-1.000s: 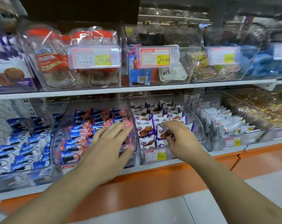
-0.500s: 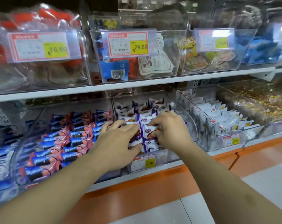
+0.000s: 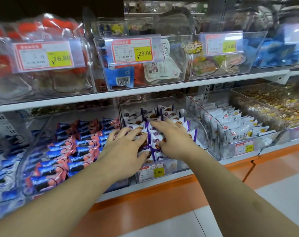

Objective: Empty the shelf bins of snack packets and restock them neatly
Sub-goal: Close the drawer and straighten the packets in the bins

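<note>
A clear plastic bin (image 3: 199, 134) on the lower shelf holds several white-and-purple snack packets (image 3: 164, 110) printed with a round biscuit. Both hands reach into it from the front. My left hand (image 3: 126, 151) lies flat on the front packets, fingers spread and straight, thumb near the bin's front edge. My right hand (image 3: 172, 137) rests on the packets just to the right, fingers stretched toward the back, thumb pressed against one packet (image 3: 158, 139). The packets under both palms are hidden.
A bin of blue-and-pink packets (image 3: 73, 151) sits to the left, a bin of white packets (image 3: 231, 127) to the right, then loose mixed snacks (image 3: 273, 106). Bins with price tags (image 3: 132, 51) fill the upper shelf (image 3: 145, 90). An orange base (image 3: 154, 197) runs below.
Both hands have moved from in front of the shelf into the purple-packet bin. The left hand crossed over from the blue-and-pink bin. Their fingers have spread flat over the packets.
</note>
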### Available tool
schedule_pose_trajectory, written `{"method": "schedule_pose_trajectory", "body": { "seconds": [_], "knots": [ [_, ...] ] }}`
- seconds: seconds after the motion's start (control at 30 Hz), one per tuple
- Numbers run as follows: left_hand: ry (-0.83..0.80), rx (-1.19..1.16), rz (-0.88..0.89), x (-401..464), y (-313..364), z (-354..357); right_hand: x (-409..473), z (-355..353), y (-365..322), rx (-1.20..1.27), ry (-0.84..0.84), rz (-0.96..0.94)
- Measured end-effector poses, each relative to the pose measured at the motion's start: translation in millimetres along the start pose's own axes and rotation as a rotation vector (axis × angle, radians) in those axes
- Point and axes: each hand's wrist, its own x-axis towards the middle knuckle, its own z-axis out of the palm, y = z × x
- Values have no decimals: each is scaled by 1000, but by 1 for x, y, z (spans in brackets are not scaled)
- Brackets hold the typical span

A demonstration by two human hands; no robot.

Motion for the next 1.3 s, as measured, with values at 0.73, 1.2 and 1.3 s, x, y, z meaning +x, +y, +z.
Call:
{"method": "schedule_pose_trajectory", "body": {
  "seconds": [0.73,1.2,1.3],
  "knots": [
    [62,-164,-13,-21,-11,-24,-12,-31,-3,162,-37,-12],
    [245,-369,-385,-211,-181,-20,-40,-7,-194,106,-212,-405],
    [171,-346,-499,-233,-227,1,-36,11,-231,117,-237,-430]
  ]
}}
